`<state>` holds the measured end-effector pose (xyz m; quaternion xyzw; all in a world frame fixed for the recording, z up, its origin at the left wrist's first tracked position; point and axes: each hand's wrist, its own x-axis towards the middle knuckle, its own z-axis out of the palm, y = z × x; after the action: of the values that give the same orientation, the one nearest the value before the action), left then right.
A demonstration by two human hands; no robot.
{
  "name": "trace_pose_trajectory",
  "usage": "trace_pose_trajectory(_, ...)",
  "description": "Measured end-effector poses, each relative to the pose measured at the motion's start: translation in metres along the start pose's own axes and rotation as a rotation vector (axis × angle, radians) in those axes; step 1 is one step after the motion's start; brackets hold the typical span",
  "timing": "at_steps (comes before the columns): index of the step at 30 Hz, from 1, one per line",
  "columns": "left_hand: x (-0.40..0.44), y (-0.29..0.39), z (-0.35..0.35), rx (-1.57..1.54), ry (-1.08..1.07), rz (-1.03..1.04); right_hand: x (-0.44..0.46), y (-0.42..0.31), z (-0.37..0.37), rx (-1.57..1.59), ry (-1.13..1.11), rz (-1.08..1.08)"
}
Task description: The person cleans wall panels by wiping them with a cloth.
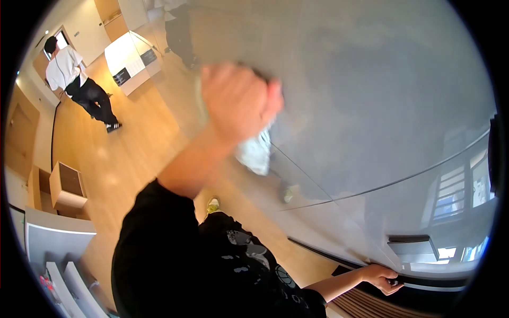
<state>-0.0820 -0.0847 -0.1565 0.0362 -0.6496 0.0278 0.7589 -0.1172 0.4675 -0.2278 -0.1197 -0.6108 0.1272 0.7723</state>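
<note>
Two bare hands are at a large glossy grey panel (382, 106): the blurred left hand (237, 102) is clenched, apparently around a pale cloth (256, 153) that trails below the wrist, while the right hand (379, 277) curls its fingers at the panel's dark lower edge, how firmly I cannot tell. Loosely bunched, the cloth could slip from the left grip or snag on the thin curved seam (413, 177) nearby; heavy pressure could shift the panel and pinch the right fingers. No brand is readable: the black T-shirt (159, 254) bears grey graphics, and dark labels (121, 77) on a white box (124, 53) across the room are too small.
</note>
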Motion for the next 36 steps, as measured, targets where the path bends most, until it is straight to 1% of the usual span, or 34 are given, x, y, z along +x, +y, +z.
trace_pose_trajectory(1,0.016,-0.019,0.003,0.052,0.049,0.096,-0.002,-0.002,-0.004,-0.012,-0.007,0.008)
trace_pose_trajectory(3,0.038,-0.047,0.003,0.131,0.012,-0.085,-0.004,0.005,-0.008,-0.007,-0.019,-0.005)
trace_pose_trajectory(5,0.035,-0.045,0.001,0.059,0.01,-0.31,-0.002,0.017,-0.009,0.028,-0.028,-0.044)
trace_pose_trajectory(6,0.033,-0.042,-0.001,0.032,0.015,-0.416,-0.003,0.007,-0.008,0.031,-0.03,0.016)
trace_pose_trajectory(8,0.006,-0.024,-0.007,0.017,-0.034,-0.482,-0.001,0.009,-0.009,-0.002,-0.007,-0.031)
trace_pose_trajectory(10,-0.037,0.001,-0.016,-0.064,-0.068,-0.456,0.002,0.012,-0.013,-0.011,0.011,-0.061)
trace_pose_trajectory(11,-0.061,0.015,-0.021,-0.1,-0.048,-0.409,0.004,0.013,-0.016,-0.028,0.01,-0.085)
trace_pose_trajectory(13,-0.075,0.023,-0.022,-0.18,-0.014,-0.314,0.004,0.015,-0.02,-0.049,0.012,-0.113)
trace_pose_trajectory(15,-0.079,0.021,-0.021,-0.268,0.013,-0.218,0.002,0.019,-0.019,-0.055,0.018,-0.124)
trace_pose_trajectory(19,-0.079,0.021,-0.02,-0.24,0.074,-0.143,0.003,0.027,-0.016,-0.066,0.024,-0.107)
trace_pose_trajectory(25,-0.065,0.018,-0.014,-0.258,0.116,-0.147,0.012,0.062,-0.01,-0.096,0.024,-0.149)
trace_pose_trajectory(29,-0.055,0.011,-0.004,-0.239,0.123,-0.16,0.016,0.082,-0.003,-0.124,-0.013,-0.071)
trace_pose_trajectory(32,-0.043,0.005,0.006,-0.297,0.132,-0.151,0.021,0.074,-0.02,-0.169,-0.115,0.115)
trace_pose_trajectory(36,-0.022,-0.019,0.017,-0.282,0.118,-0.126,0.024,0.097,-0.024,-0.208,-0.195,0.24)
